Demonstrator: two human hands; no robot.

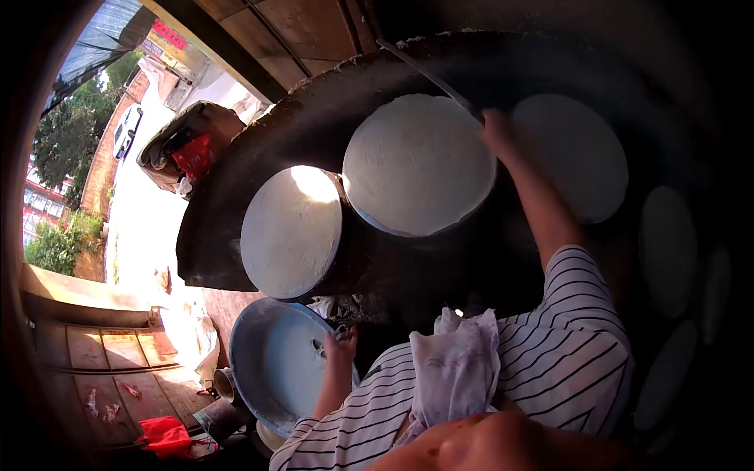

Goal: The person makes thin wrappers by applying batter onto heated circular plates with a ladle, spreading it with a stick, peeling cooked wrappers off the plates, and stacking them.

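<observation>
The long thin stick (pixel 428 74) is extending up and left from the right grip (pixel 495 132), whose fingers are wrapping its near end. Just below the stick, the middle pale round sheet (pixel 420 169) is lying on the dark griddle (pixel 214 231), between the left sheet (pixel 290 235) and the shadowed right sheet (pixel 577 157). Well apart, the left grip (pixel 341 345) is resting at the blue basin's (pixel 255 326) rim; whether it is pinching anything, I cannot tell.

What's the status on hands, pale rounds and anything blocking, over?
Right hand gripping long thin tool; left hand at blue basin, grip unclear. Pale rounds lying flat on dark surface. Right forearm partly hides one.
</observation>
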